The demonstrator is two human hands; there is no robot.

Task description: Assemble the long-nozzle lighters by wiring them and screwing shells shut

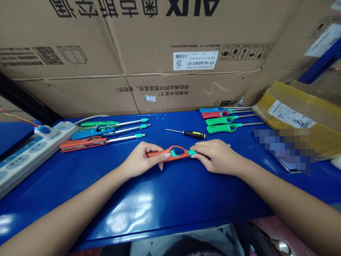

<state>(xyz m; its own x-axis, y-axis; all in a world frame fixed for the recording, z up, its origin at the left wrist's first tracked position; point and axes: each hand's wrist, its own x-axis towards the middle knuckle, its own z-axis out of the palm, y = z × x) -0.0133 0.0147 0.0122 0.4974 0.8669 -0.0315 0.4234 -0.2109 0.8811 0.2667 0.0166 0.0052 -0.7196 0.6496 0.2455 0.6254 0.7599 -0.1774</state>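
Note:
An orange long-nosed lighter (177, 153) with a teal trigger is held level between my two hands, over the blue table. My left hand (145, 157) is closed around its handle end, thumb on top. The fingers of my right hand (216, 155) pinch its teal collar, and they hide most of the metal tube; only a bit of the tip shows past the knuckles. Just behind the lighter lies a screwdriver (194, 134) with a black and yellow handle, its shaft pointing left.
At left lie an orange lighter (84, 144), a blue lighter (94, 132) and a green lighter (99, 124), beside a white power strip (28, 159). Several more lighters (221, 129) lie at right, near a yellow-taped package (295, 116) and a blurred phone (284, 150). A large cardboard box (146, 61) stands behind.

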